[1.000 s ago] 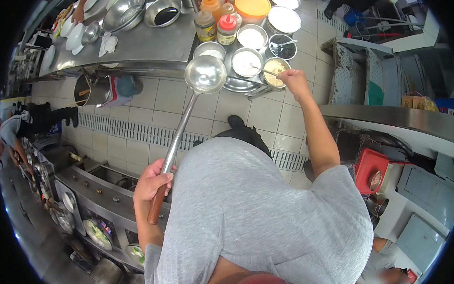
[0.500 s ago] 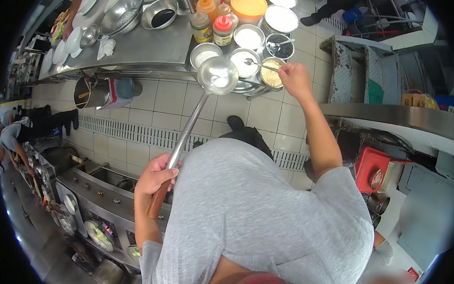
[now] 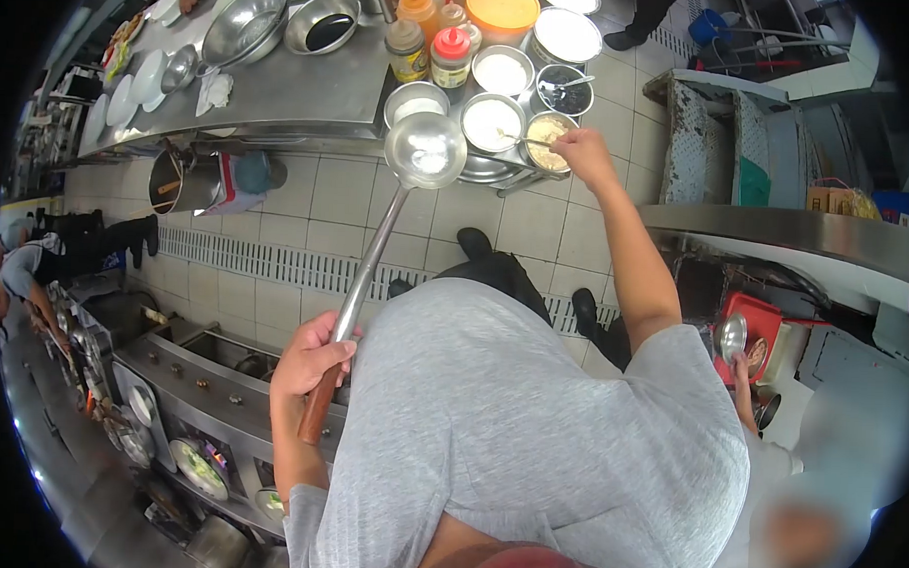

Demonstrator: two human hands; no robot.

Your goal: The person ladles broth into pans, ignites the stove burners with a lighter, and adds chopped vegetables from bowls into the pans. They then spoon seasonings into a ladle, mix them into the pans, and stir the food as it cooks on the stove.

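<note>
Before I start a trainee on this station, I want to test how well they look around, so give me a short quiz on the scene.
1. Multiple choice: what does the left hand grip?
a) a pair of tongs
b) a ladle
c) a knife

2. True or false: the right hand is empty.

3. Fill in the missing word: on the steel worktop, toward the far edge, a metal bowl holds a pool of ____ liquid.

Key: 1. b; 2. false, it holds a spoon; 3. black.
</note>
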